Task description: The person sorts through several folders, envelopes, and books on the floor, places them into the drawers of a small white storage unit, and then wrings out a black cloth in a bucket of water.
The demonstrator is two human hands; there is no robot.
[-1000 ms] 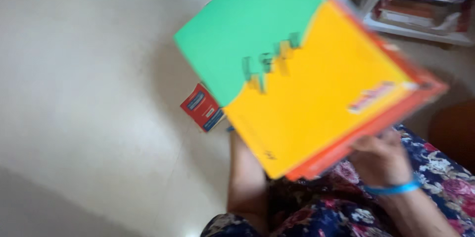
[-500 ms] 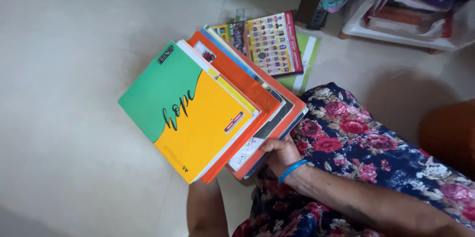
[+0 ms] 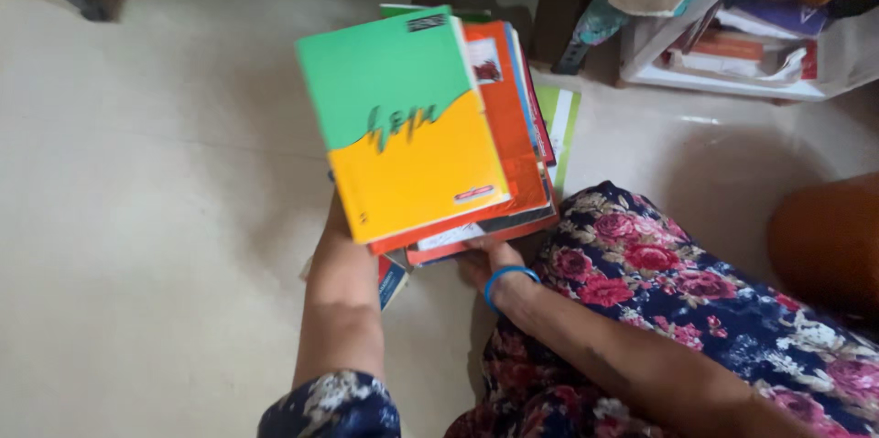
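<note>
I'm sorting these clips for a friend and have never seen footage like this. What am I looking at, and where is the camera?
There is no machine here. The camera sits on a person's head and looks down at their own arms. Both hands hold a stack of notebooks and thin books from below; its top one is a notebook with a green and yellow cover. The left hand is mostly hidden under the stack's near edge. The right hand, with a blue wristband, supports it beside a floral-print lap. Below is a pale tiled floor; a white shelf with books stands at upper right.

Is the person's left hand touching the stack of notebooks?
Touching. The head view shows the left hand gripping the lower left edge of the stack of notebooks, partly hidden beneath.
</note>
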